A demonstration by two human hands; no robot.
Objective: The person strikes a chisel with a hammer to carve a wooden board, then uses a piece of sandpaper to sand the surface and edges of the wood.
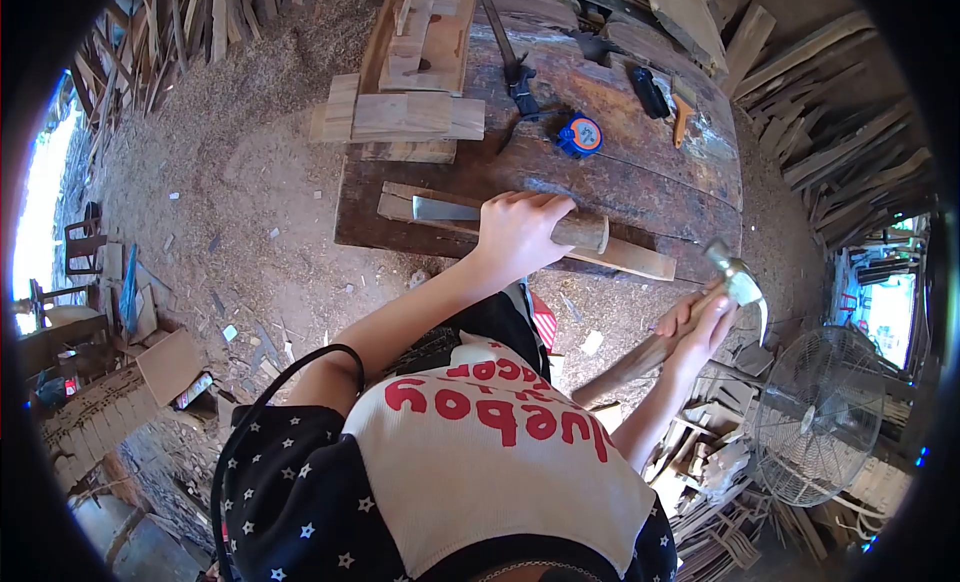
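Observation:
My left hand is closed around a wide chisel near the workbench's front edge. The chisel's flat metal blade points left, and its wooden handle end sticks out on the right. Under it a long narrow wooden strip lies along the edge of the bench. My right hand grips a claw hammer high on its wooden handle, just below the metal head. The hammer is held off the bench's front right corner, its handle slanting down toward my body.
On the dark wooden workbench sit a blue tape measure, a black clamp-like tool, an orange-handled tool and stacked boards. A fan stands at right, with scrap wood near it. Timber leans at the back; shavings cover the floor.

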